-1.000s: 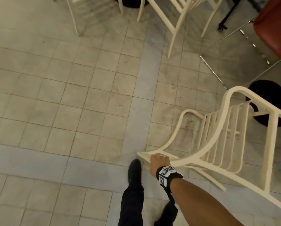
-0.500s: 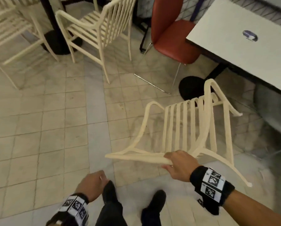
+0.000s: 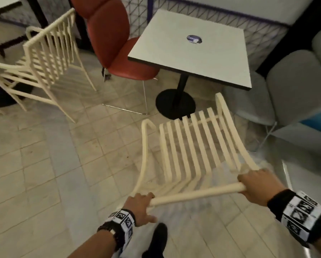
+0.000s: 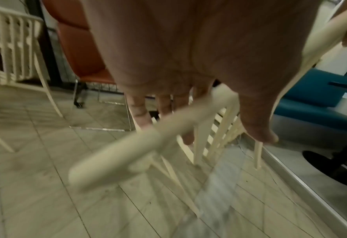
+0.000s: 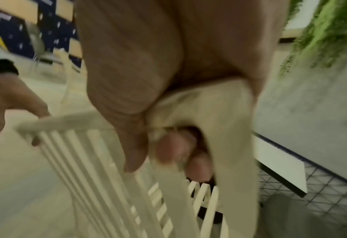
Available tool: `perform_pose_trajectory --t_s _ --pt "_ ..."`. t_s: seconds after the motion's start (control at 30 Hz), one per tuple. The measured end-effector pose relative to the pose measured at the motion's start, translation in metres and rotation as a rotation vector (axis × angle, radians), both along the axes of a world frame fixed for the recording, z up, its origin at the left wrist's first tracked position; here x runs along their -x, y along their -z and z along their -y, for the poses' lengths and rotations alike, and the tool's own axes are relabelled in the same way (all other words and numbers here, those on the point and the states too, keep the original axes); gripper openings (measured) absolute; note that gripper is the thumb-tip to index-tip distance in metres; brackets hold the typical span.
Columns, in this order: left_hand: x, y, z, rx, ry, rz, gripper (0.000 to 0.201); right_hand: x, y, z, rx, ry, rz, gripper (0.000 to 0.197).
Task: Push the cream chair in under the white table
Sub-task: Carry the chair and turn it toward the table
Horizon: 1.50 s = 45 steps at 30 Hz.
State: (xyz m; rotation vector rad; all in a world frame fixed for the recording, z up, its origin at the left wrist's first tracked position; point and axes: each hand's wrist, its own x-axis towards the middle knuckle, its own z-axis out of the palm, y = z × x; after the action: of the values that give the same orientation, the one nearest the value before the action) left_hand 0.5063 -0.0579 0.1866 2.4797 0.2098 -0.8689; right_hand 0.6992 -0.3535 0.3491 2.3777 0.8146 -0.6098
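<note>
Before the white table [image 3: 193, 51], my left hand [image 3: 140, 205] and right hand [image 3: 259, 185] curl around the cream chair's [image 3: 189, 146] top rail; its slatted back and curved arms look matte, blurred.

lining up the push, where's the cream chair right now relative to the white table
In the head view the cream chair stands low and centre, just short of the white table, its seat front near the black base; the left hand and right hand grip its top rail.

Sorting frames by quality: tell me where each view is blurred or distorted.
Head view: wide-angle bend, white table fairly sharp, right hand smeared. Left wrist view: cream chair rail blurred, left hand fills the top. Right wrist view: heavy motion blur throughout, slats streaked.
</note>
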Motion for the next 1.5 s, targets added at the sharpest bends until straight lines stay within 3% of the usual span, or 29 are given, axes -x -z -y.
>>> perform_pose_trajectory --t_s 0.13,0.33,0.53,0.63,0.8,0.93,1.07,1.1,1.13,1.17,1.23,1.3,1.4,1.47,1.5 --pt "-0.044 0.004 0.048 0.068 -0.071 0.045 0.033 -0.03 0.008 0.038 0.128 0.121 0.107 0.021" --pt "-0.109 -0.017 0.096 0.056 0.107 0.047 0.046 -0.061 0.008 0.115 0.092 0.31 0.144 0.03" --pt "-0.137 -0.041 0.064 -0.144 0.307 0.06 0.043 -0.007 0.064 0.142 -0.08 0.495 0.009 0.039" --pt "-0.136 -0.046 0.052 -0.217 0.369 0.023 0.041 0.023 0.08 0.136 -0.116 0.507 -0.033 0.039" --pt "-0.102 -0.04 0.016 -0.264 0.351 -0.032 0.033 0.053 0.096 0.106 -0.103 0.421 -0.044 0.027" --pt "-0.078 -0.044 -0.002 -0.271 0.301 0.021 0.028 0.066 0.098 0.085 -0.161 0.475 -0.037 0.024" --pt "-0.06 -0.052 -0.024 -0.18 0.148 0.089 0.03 0.066 0.111 0.108 -0.328 0.432 0.054 0.05" --pt "-0.075 -0.058 -0.059 -0.189 0.071 0.162 0.033 0.029 0.107 0.081 -0.345 0.431 0.049 0.061" --pt "-0.068 -0.057 -0.058 -0.194 0.063 0.17 0.035 0.038 0.102 0.088 -0.351 0.464 0.005 0.066" --pt "-0.069 -0.057 -0.059 -0.224 0.076 0.172 0.037 0.035 0.097 0.085 -0.288 0.516 -0.104 0.065" --pt "-0.067 -0.051 -0.05 -0.319 0.143 0.102 0.042 0.041 0.092 0.087 -0.265 0.423 -0.157 0.052" --pt "-0.066 -0.045 -0.034 -0.419 0.211 0.032 0.047 0.044 0.074 0.078 -0.293 0.451 -0.25 0.047" --pt "-0.071 -0.043 -0.027 -0.475 0.245 -0.037 0.046 0.044 0.103 0.074 -0.23 0.585 -0.334 0.026" --pt "-0.078 -0.044 -0.035 -0.48 0.242 -0.054 0.044 0.05 0.123 0.081 -0.145 0.506 -0.356 0.089" --pt "-0.081 -0.044 -0.038 -0.48 0.245 -0.054 0.042 0.049 0.128 0.085 -0.229 0.516 -0.377 0.094"
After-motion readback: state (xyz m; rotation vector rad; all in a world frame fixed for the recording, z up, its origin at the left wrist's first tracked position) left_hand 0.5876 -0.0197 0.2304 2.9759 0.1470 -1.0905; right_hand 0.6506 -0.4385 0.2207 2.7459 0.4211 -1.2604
